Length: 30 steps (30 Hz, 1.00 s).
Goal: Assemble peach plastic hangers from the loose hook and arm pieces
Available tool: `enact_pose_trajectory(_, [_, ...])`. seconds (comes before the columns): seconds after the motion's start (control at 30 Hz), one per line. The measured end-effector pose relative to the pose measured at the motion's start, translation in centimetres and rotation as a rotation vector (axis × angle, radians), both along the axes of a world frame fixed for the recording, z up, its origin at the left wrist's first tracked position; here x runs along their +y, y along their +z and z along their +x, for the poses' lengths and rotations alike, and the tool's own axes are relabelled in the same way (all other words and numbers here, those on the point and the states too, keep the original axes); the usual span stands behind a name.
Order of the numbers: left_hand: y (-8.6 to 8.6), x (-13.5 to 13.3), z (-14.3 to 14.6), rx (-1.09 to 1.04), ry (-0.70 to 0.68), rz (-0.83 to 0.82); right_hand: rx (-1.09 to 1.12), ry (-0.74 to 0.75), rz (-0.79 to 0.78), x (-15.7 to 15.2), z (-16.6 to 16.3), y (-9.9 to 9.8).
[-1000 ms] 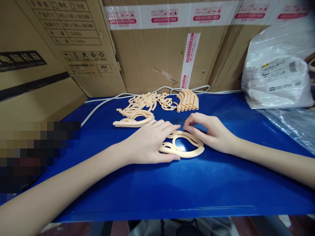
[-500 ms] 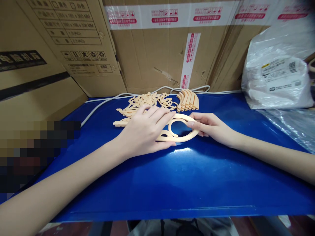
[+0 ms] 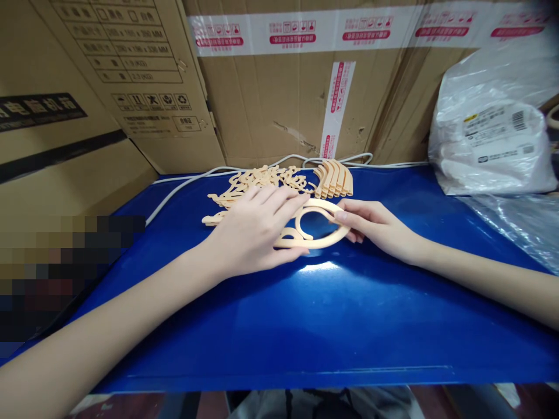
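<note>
A cream plastic folding hanger [image 3: 329,240], an oval loop with a curled hook inside it, is held between both hands above the table. My left hand [image 3: 255,233] lies over its left part, fingers across the upper edge and thumb along the lower one, hiding that end. My right hand [image 3: 371,224] pinches the rounded right end between thumb and fingers. Just behind lies a loose heap of cream hook-shaped pieces [image 3: 262,177]. To its right sits a neat row of curved cream arms [image 3: 334,179]. Another cream piece [image 3: 212,219] pokes out left of my left hand.
The blue table [image 3: 327,326] spreads under my hands. Cardboard boxes [image 3: 271,105] wall off the back and left. A white cable [image 3: 174,186] runs along the rear. A white plastic bag [image 3: 493,145] with a label stands at the right, with clear wrap [image 3: 515,224] before it.
The hanger and both hands have shifted very slightly, the hanger a little to the left. Both hands keep their hold.
</note>
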<state>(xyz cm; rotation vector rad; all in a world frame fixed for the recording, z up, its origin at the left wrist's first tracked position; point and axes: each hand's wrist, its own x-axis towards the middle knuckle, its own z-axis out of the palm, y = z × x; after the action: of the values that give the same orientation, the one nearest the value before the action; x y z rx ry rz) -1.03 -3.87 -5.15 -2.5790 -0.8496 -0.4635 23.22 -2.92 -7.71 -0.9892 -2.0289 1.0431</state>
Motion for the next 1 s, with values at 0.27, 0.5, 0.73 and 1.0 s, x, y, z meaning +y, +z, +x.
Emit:
enact_pose_trajectory(0.27, [5.4,2.2,-4.9,-0.213,0.287,-0.284,-0.512,-0.044,0.600,0.8,0.9,-0.7])
enact_pose_trajectory(0.5, [5.9,3.6,-7.6,-0.114,0.484,-0.569,-0.665,0.044,0.714,0.8,1.0,-1.1])
enact_pose_trajectory(0.73, [4.5,5.1,-8.1,0.039,0.517,-0.595,-0.667,0.053,0.720,0.8,1.0,-1.0])
enact_pose_trajectory(1.0, [4.0,5.3,-8.3,0.064,0.517,-0.588,-0.646,0.053,0.722,0.8,1.0,-1.1])
